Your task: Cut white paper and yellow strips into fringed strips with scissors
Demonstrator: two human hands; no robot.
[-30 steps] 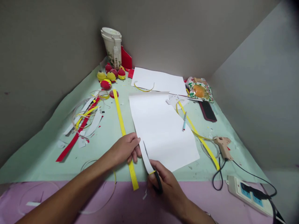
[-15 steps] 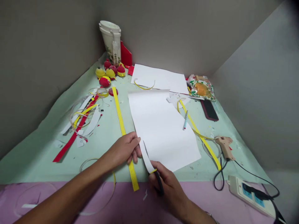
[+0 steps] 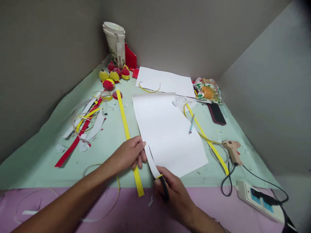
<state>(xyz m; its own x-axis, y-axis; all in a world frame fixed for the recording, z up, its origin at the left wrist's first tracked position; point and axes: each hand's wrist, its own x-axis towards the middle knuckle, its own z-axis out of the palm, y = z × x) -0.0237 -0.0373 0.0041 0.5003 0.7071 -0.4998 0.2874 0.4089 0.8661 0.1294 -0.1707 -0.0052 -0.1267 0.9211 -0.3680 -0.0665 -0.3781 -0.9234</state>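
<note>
A large white sheet of paper (image 3: 165, 129) lies in front of me, with a narrow strip (image 3: 151, 160) partly cut along its left edge. My left hand (image 3: 136, 151) pinches that edge between thumb and fingers, above a yellow strip (image 3: 123, 121) on the table. Scissors (image 3: 165, 191) with black and yellow handles are in my right hand (image 3: 173, 191), at the sheet's near left corner. Their blades are mostly hidden by the paper strip and my fingers, and the slit runs up from them. On the sheet's right side rests a light blue pen-like stick (image 3: 191, 124).
Left lie paper scraps and a red strip (image 3: 70, 152). Red and yellow balls (image 3: 108, 84) sit by a white cup (image 3: 114, 42). To the right are a phone (image 3: 217, 114), a glue gun (image 3: 232, 150), another yellow strip (image 3: 213, 149) and a power strip (image 3: 259, 200). More white paper (image 3: 167, 77) lies behind.
Both hands keep nearly the same pose on the paper and scissors. The whole view has shifted very slightly; no object has visibly moved on the table.
</note>
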